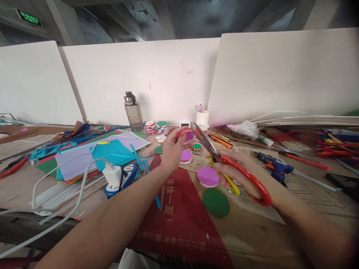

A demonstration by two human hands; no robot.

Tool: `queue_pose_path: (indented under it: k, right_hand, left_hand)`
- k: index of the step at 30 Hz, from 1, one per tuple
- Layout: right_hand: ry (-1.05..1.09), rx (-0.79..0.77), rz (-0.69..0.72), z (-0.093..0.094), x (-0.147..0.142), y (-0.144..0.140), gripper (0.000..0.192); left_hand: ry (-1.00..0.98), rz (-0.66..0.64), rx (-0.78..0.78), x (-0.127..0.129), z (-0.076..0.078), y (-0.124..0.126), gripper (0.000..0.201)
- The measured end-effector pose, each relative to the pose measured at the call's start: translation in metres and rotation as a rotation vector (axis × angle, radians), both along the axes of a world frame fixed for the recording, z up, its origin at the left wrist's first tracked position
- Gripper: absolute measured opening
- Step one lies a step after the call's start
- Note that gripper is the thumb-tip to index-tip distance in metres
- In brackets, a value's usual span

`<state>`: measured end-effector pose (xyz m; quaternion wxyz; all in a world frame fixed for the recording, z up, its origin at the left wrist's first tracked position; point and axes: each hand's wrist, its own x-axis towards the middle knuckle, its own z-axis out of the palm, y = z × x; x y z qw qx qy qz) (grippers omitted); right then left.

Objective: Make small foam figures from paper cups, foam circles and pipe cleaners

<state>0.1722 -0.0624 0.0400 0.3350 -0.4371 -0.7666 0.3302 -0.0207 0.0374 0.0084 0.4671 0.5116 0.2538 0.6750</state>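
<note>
A small round piece, red at the rim and purple on its face, is held up by the left hand near the middle of the frame. The fingers of that hand are closed around it, so only part of it can be seen. A pair of scissors with one red handle and one yellow handle is held by the right hand, just right of the middle. The fingers of that hand are pushed through the handles and curled tight on them. The blades are open a little, and their tips are pointed at the round piece, very near it or touching it; which one cannot be told.

Below the hands, a purple circle and a green circle are laid on the worktop, close together. A smaller purple circle is seen just beside the left hand. A red sheet with pale writing is spread under the arms.

At the left of the frame, coloured paper sheets are piled up, and a white charger with a cable is set next to them. A grey water bottle is stood by the white wall. A white cup of pens is placed above the scissors. A blue glue gun is laid at the right.
</note>
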Motion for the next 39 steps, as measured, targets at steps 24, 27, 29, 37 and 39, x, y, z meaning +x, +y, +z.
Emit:
queue_pose_path:
  k: [24,27,29,37,39]
  right_hand:
    - [0.166,-0.282,0.096,-0.009,0.005,0.011,0.028]
    - [0.106,-0.273,0.077,-0.008,0.003,0.009,0.031]
    - [0.052,-0.234,0.081,-0.006,0.002,0.006,0.036]
    - [0.058,-0.205,0.096,-0.007,0.002,0.006,0.033]
    - [0.069,-0.234,0.073,-0.007,0.001,0.005,0.032]
  left_hand:
    - [-0.216,-0.235,-0.329,0.003,0.001,-0.003,0.018]
    - [-0.167,-0.208,-0.278,0.004,0.0,-0.002,0.021]
    - [-0.134,-0.208,-0.23,0.004,-0.002,-0.002,0.025]
    - [-0.076,-0.232,-0.148,0.005,-0.005,-0.003,0.028]
    - [-0.076,-0.233,-0.138,0.006,-0.006,-0.002,0.029]
